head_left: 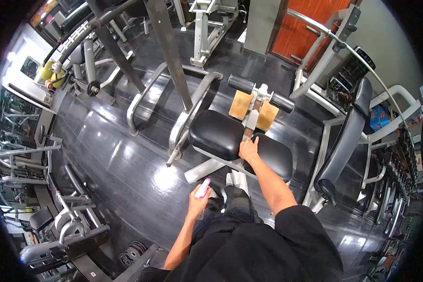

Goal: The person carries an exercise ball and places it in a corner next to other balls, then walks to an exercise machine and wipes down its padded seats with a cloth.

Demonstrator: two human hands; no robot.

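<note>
My left hand (198,203), low in front of my legs, is closed around a spray bottle (203,187) with a white and pink head; my fingers hide most of its body. My right hand (248,149) reaches forward to a gym bench and rests, fingers curled, at the gap between its left black pad (216,135) and right black pad (270,157). Whether anything is inside those fingers I cannot make out. Just beyond that hand, a metal post (252,117) carries two black rollers (242,83) and tan foot plates (241,104).
A grey metal frame (192,110) stands left of the bench. To the right is a padded incline bench (345,145) with a long bar (362,58) above it. Weight plates (133,251) lie at lower left, near another machine (70,230). Dark, shiny floor (113,141) runs between the machines.
</note>
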